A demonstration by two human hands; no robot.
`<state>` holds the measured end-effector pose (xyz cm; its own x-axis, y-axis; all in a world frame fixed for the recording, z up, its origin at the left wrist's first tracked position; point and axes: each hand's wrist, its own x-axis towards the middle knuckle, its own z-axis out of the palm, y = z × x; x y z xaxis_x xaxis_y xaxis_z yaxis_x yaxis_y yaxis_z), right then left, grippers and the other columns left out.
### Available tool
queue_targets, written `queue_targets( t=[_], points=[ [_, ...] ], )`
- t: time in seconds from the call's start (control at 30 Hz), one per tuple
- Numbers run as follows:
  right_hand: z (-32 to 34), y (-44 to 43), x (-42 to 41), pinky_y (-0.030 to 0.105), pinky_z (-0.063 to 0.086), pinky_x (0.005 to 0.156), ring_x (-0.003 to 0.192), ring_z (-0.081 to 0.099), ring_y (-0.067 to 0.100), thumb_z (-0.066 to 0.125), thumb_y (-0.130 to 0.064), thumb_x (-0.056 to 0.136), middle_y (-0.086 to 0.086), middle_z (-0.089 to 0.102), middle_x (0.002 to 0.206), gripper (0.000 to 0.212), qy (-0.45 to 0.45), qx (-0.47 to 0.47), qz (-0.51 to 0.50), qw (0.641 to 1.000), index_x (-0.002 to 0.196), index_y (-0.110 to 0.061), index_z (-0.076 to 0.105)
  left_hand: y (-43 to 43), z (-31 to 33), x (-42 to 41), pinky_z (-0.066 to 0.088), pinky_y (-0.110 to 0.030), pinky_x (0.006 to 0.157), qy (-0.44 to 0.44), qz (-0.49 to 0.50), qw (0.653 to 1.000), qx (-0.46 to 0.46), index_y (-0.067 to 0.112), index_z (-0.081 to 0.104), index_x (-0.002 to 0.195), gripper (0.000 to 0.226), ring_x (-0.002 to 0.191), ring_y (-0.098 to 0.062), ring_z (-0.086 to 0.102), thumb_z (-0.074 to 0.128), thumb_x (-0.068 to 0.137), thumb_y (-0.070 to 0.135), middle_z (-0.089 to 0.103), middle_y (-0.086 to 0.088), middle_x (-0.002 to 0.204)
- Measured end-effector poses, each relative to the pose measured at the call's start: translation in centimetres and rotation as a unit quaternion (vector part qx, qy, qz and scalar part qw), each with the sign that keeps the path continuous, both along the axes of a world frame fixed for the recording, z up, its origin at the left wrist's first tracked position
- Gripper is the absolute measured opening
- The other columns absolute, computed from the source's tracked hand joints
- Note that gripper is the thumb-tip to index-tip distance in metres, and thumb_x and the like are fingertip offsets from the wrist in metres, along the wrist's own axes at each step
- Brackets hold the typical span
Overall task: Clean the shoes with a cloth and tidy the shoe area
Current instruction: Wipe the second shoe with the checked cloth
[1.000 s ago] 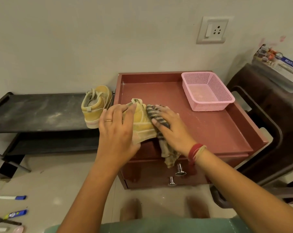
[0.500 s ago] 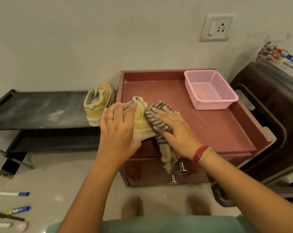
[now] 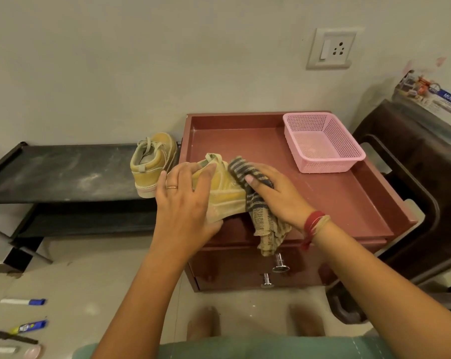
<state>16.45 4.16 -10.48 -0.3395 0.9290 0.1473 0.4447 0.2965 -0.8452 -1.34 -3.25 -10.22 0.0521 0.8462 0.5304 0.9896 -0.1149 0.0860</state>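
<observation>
A: Your left hand (image 3: 185, 203) has its fingers spread and bent over the top of the yellow shoe (image 3: 227, 193). The thumb is hooked under its near edge, so the shoe is gripped. It sits over the near left corner of the red cabinet (image 3: 336, 203). I cannot tell whether the sole rests on the top.

B: Your right hand (image 3: 279, 195), at three o'clock of that shoe, has its fingers close together and curled on the striped cloth (image 3: 260, 216). They press it against the shoe's side. The cloth's loose end hangs toward six o'clock over the cabinet front, ending just above the upper drawer knob (image 3: 280, 264).

A: At ten o'clock of the held shoe, the second shoe (image 3: 152, 164) stands upright on the right end of the black rack (image 3: 63, 172), heel toward you. It is just beside your left fingers and apart from them.

B: At two o'clock, a pink basket (image 3: 323, 141) sits in the cabinet top's far right corner, well apart from your hands. A dark chair (image 3: 413, 182) stands at three o'clock of the cabinet, with a printed box (image 3: 431, 102) on it.

A: At eight o'clock, markers (image 3: 25, 301) lie on the floor near the picture's lower left corner.
</observation>
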Motion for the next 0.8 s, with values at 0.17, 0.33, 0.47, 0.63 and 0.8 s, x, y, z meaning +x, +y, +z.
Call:
queue_targets(
  t=[0.17,0.33,0.47,0.63,0.8],
  points=[
    [0.9,-0.4,-1.3,0.016,0.048,0.066,0.071,0.061,0.003,0.049,-0.027,0.096,-0.004,0.063,0.081,0.014,0.167,-0.066,-0.064,0.982,0.086,-0.025,0.059,0.2,0.4,1.3,0.035,-0.057,0.102,-0.011,0.055,0.998,-0.010,0.013,0.053,0.125,0.089,0.110,-0.029,0.051,0.069,0.061,0.071,0.057,-0.006,0.111],
    [0.2,-1.2,-2.0,0.026,0.042,0.099,0.111,0.054,-0.002,0.053,-0.032,0.091,-0.025,0.059,0.112,0.027,0.090,0.073,0.032,0.993,0.117,-0.038,0.055,0.4,1.2,2.1,0.023,-0.059,0.109,-0.104,0.060,0.992,-0.033,0.021,0.054,0.109,0.059,0.110,-0.026,0.053,0.081,0.064,0.047,0.060,0.004,0.098],
    [-0.7,-0.2,-0.3,0.034,0.046,0.093,0.105,0.057,0.006,0.050,-0.037,0.091,-0.018,0.061,0.111,0.030,-0.031,0.091,0.025,0.995,0.119,-0.032,0.059,0.2,1.7,2.3,0.010,-0.054,0.113,-0.183,0.043,0.981,-0.055,0.026,0.063,0.099,0.042,0.105,-0.022,0.055,0.084,0.065,0.037,0.057,0.012,0.083],
    [0.0,-2.1,-1.4,0.023,0.042,0.099,0.114,0.055,0.006,0.055,-0.021,0.093,-0.008,0.060,0.122,0.032,0.072,0.061,0.019,0.995,0.125,-0.024,0.057,0.5,0.9,2.2,0.043,-0.048,0.084,-0.187,0.007,0.982,-0.024,0.022,0.067,0.085,0.022,0.090,-0.026,0.058,0.082,0.069,0.024,0.067,0.006,0.084],
    [-1.2,-1.1,-0.6,0.033,0.042,0.103,0.117,0.054,0.011,0.052,-0.031,0.088,-0.004,0.061,0.125,0.040,0.023,0.048,-0.003,0.999,0.127,-0.025,0.057,0.5,0.6,2.4,0.040,-0.044,0.078,-0.179,0.011,0.984,0.003,0.021,0.069,0.086,0.013,0.087,-0.028,0.058,0.078,0.076,0.022,0.068,0.004,0.086]
  ],
)
